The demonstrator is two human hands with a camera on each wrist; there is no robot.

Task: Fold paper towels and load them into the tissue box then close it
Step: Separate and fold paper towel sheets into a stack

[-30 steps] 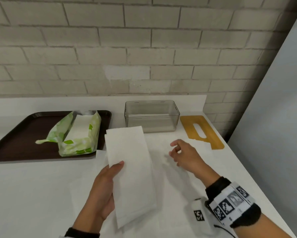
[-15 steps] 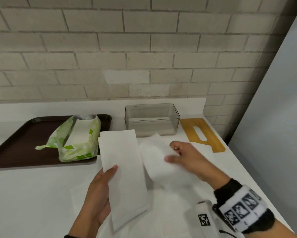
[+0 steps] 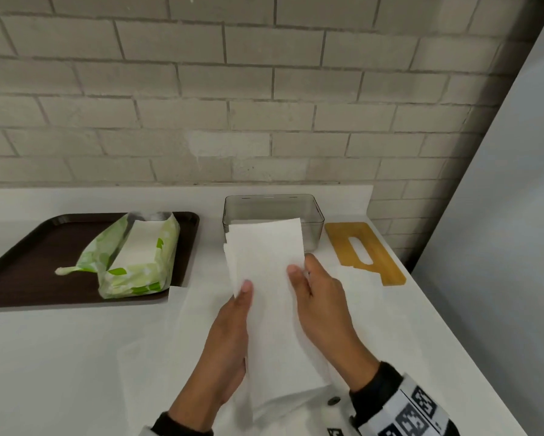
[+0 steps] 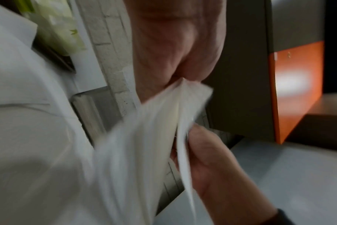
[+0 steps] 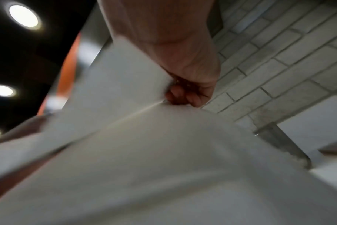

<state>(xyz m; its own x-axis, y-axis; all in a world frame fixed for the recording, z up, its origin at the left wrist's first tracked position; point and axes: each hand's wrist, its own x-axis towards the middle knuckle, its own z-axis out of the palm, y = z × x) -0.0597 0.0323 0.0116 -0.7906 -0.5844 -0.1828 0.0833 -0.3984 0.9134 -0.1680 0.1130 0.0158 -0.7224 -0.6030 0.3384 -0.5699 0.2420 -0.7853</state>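
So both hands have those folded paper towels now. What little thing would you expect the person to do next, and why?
Probably carry the folded paper towels forward and lower them into the clear tissue box. The left hand and right hand both grip the stack just in front of the box, which stands open with its wooden lid lying beside it on the counter.

Head cam sits above the white counter (image 3: 60,357), looking forward and down toward the brick wall (image 3: 264,89), with the clear tissue box (image 3: 272,209) mid-frame. Left wrist cam is right up against the folded paper towels (image 4: 144,137), facing that box (image 4: 92,109). Right wrist cam looks up from under the towels (image 5: 164,152), catching the same wall (image 5: 289,60).
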